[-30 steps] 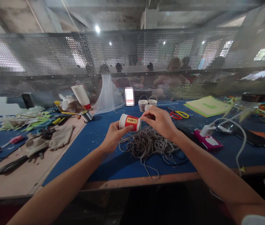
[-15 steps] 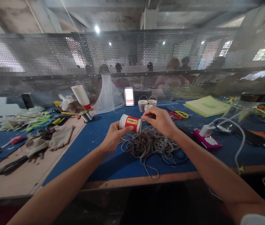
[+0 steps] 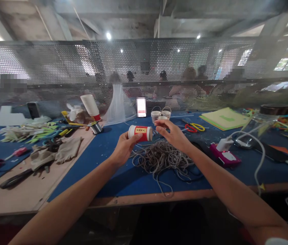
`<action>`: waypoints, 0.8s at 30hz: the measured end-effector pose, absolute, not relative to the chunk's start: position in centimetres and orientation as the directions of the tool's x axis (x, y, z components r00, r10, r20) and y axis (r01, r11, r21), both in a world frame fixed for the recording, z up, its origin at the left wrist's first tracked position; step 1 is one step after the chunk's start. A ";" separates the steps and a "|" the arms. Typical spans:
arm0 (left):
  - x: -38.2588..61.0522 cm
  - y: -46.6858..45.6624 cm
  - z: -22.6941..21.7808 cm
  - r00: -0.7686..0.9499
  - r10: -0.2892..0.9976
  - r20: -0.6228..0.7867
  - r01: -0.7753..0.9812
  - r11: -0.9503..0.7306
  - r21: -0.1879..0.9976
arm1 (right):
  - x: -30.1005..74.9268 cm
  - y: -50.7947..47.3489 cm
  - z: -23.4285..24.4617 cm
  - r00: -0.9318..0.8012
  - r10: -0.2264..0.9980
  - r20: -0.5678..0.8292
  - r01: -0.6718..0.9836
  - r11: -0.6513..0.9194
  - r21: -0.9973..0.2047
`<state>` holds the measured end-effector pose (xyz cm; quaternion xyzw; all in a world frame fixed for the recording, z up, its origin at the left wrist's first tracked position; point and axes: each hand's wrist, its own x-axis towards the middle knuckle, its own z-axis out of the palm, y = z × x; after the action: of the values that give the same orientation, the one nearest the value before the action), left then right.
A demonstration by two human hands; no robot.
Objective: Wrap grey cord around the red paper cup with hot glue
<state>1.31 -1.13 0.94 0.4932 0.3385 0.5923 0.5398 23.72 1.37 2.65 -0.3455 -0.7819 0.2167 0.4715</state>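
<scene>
My left hand (image 3: 122,147) is closed around a paper cup (image 3: 147,134), white with a red band and a yellow label. The cup lies on its side in the air, its base end toward the right. Just right of that end hovers my right hand (image 3: 174,136), fingers parted, with nothing visible in it and a small gap to the cup. Below both hands a tangled heap of grey cord (image 3: 163,160) rests on the blue table mat (image 3: 92,180). Small white buckets with thin handles (image 3: 155,116) stand behind my right hand, which partly covers them.
Scissors with red and yellow handles (image 3: 197,126), coloured paper sheets (image 3: 226,119), a magenta power box (image 3: 225,156) and a glass jar (image 3: 254,129) are to the right. At left are stacked paper cups (image 3: 89,104), a wire spool (image 3: 96,127) and gloves (image 3: 68,149). A perforated screen (image 3: 144,58) stands behind.
The fingers of my right hand have come away from the cup's end and spread. The cup has tilted slightly and moved a little left in my left hand.
</scene>
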 end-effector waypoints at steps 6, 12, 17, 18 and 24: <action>1.4 -1.1 1.1 0.047 0.968 0.245 -0.362 -0.212 0.908 | 22.2 0.4 1.2 -0.376 0.800 0.467 0.341 0.588 -0.733; 1.4 -1.3 0.7 0.126 0.962 0.243 -0.350 -0.187 0.918 | 20.9 0.0 0.0 -0.290 0.800 0.525 0.371 0.600 -0.709; 1.7 -1.6 0.7 0.169 0.954 0.248 -0.363 -0.174 0.915 | 21.0 0.4 -0.4 -0.236 0.733 0.638 0.439 0.666 -0.603; 1.8 -1.7 0.8 0.174 0.954 0.245 -0.373 -0.166 0.913 | 21.0 0.4 -0.4 -0.242 0.713 0.658 0.462 0.681 -0.568; 1.6 -1.3 1.0 0.141 0.980 0.138 -0.408 -0.070 0.910 | 21.6 0.1 -0.1 -0.390 0.618 0.682 0.523 0.759 -0.388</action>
<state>1.63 -1.28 1.00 0.4529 0.3157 0.5742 0.6045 21.57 0.07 -0.08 -0.3429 -0.8320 0.0549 0.4327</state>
